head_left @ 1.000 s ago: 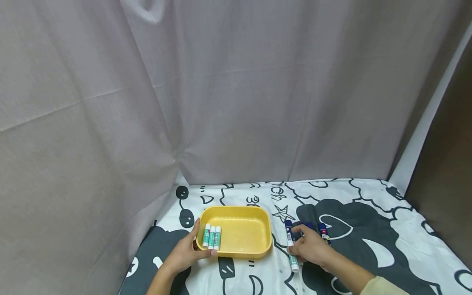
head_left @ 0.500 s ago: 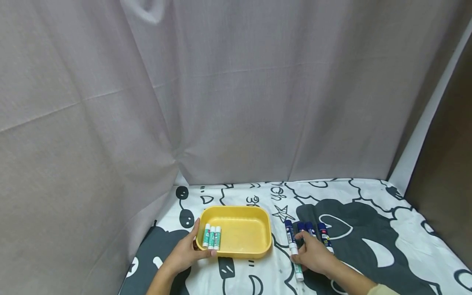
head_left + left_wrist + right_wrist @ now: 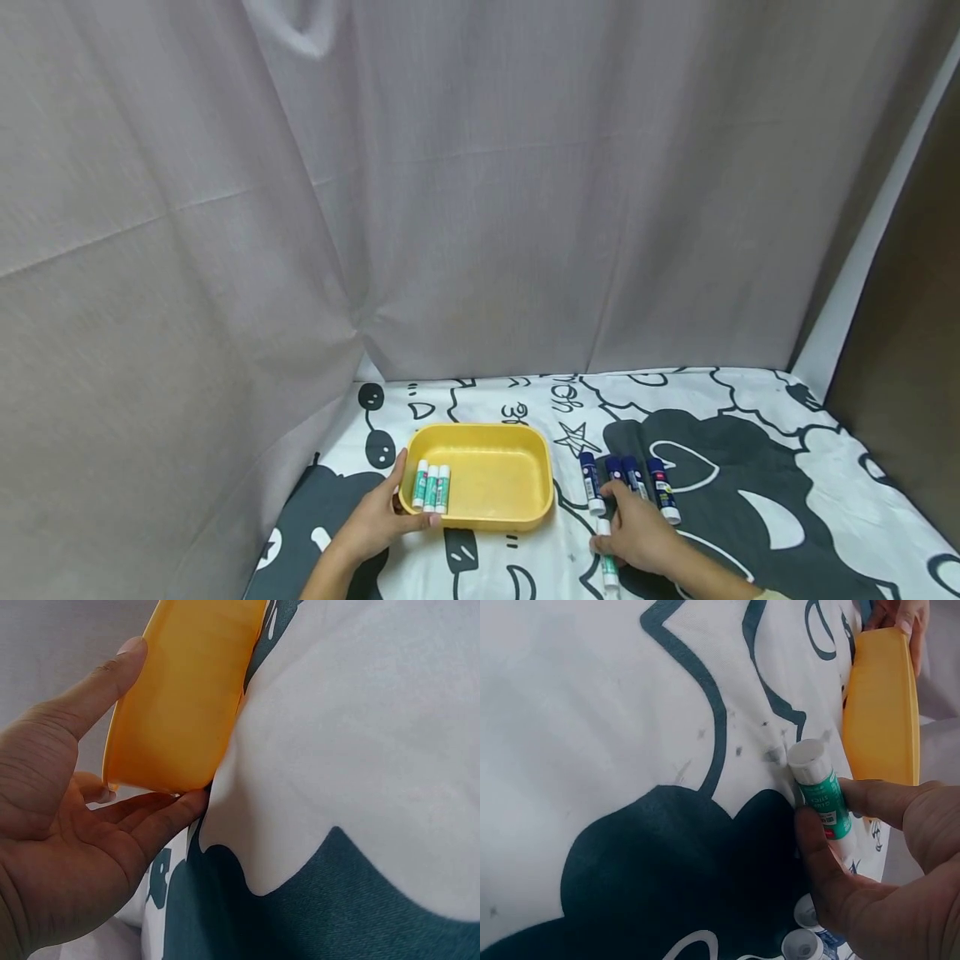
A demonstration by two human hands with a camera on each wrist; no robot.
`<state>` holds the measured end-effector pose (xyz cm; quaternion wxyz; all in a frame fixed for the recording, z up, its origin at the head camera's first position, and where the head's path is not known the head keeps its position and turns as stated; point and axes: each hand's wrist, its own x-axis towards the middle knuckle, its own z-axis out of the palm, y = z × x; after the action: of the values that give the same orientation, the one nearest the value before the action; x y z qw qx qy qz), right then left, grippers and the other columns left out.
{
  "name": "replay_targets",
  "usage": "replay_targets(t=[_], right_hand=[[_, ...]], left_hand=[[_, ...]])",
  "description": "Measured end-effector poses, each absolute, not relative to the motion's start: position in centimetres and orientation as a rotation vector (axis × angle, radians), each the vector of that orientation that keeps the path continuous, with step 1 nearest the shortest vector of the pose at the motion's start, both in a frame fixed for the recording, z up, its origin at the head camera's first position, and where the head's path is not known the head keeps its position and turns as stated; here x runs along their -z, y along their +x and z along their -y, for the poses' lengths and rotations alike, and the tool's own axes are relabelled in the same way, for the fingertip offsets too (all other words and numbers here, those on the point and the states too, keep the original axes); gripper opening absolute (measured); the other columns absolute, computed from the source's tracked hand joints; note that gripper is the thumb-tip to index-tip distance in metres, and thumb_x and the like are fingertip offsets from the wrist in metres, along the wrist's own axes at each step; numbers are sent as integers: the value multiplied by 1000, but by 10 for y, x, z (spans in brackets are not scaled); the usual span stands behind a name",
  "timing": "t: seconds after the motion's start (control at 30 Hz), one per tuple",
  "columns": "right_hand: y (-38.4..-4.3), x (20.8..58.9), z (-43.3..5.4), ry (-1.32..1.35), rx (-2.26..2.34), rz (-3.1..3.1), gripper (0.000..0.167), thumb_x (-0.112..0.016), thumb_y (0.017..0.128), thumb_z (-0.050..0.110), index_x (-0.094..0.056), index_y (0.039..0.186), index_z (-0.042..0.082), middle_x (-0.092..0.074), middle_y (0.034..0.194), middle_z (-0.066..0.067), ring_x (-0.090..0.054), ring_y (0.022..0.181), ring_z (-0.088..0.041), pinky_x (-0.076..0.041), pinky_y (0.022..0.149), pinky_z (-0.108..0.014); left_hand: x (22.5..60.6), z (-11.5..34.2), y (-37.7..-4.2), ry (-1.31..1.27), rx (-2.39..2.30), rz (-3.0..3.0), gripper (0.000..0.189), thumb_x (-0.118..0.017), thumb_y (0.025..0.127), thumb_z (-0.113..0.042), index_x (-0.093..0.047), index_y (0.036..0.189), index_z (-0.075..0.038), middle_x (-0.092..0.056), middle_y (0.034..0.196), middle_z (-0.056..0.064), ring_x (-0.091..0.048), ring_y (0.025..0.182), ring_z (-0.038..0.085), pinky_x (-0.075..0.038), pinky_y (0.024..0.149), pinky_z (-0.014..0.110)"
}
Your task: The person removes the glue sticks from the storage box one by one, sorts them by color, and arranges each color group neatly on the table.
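A yellow tray (image 3: 498,487) rests on the cloth, with three green-and-white glue sticks (image 3: 431,490) side by side at its left end. My left hand (image 3: 381,518) grips the tray's left corner, the thumb on the rim and the fingers at the underside in the left wrist view. To the right of the tray, my right hand (image 3: 643,533) pinches another green glue stick (image 3: 825,799) between thumb and fingers, its white end pointing towards me. Just beyond this hand lie several dark blue glue sticks (image 3: 590,482) with white ends; the middle ones are partly hidden by the fingers.
A white cloth (image 3: 540,554) with black cartoon prints covers the surface. Behind it hangs a grey curtain (image 3: 480,208), which also closes off the left side. A dark brown panel (image 3: 907,358) stands at the right.
My right hand has drawn the green glue stick towards me, away from the leftmost blue one. More of the blue glue sticks shows. The left hand keeps its grip on the tray.
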<state>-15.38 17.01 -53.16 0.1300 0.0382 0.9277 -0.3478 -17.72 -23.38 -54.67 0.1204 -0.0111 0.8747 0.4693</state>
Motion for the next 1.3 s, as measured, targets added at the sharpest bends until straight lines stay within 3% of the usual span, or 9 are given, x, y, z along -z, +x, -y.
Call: replay_targets(t=[0.23,0.47,0.77,1.0,1.3], right_hand=[[-149,535,-170,70,1015,-2753,88,-102,75,9,-51,146,-4,-61,69,-4,-62,51,-18,-45,51,-29],[-149,539,-169,71,987,-2769,96,-101,76,10,-43,151,-5,-61,67,-6,-64,48,-18,-49,49,-31],[-151,543,-168,92,924,-2747,98,-100,80,14,-39,155,-4,-63,75,-7,-66,51,-18,-54,50,-32],[-153,543,-167,89,912,-2745,95,-101,81,20,-43,152,-3,-70,92,-13,-67,51,-18,-56,47,-32],[-166,510,-169,78,993,-2725,71,-91,93,30,-53,142,-4,-65,68,-7,-70,51,-21,-55,50,-33]], left_hand=[[545,234,-176,-18,-1366,-2559,139,-103,77,-45,-13,180,-17,-52,167,24,-63,123,28,-55,111,60],[547,233,-178,-33,-1351,-2567,142,-103,75,-49,-13,180,-18,-49,170,23,-63,134,31,-52,116,64],[547,233,-178,-70,-1337,-2560,142,-104,74,-48,-13,180,-20,-48,171,23,-63,130,30,-54,114,64],[548,233,-179,-69,-1326,-2565,143,-103,73,-50,-13,180,-21,-47,171,23,-63,131,31,-53,116,65],[551,234,-180,-52,-1334,-2561,146,-103,70,-56,-13,180,-21,-45,173,23,-61,139,34,-50,118,66]])
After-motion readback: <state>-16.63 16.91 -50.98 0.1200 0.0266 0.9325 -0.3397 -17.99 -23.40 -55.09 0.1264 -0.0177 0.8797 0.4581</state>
